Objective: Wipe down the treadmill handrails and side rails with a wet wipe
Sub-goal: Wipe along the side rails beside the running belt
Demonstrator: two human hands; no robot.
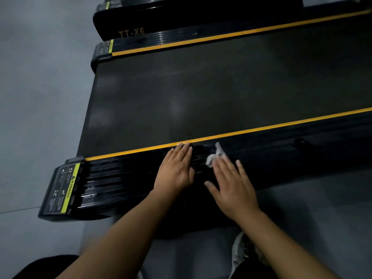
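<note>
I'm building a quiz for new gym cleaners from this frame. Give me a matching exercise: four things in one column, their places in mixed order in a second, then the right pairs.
Things
1. left hand
2. wet wipe
3. warning label
4. shoe

Places
A. on the end cap
B. pressed on the near side rail by the right hand
C. on the floor
D. flat on the same rail, left of the wipe

Pairs: 1-D; 2-B; 3-A; 4-C
</note>
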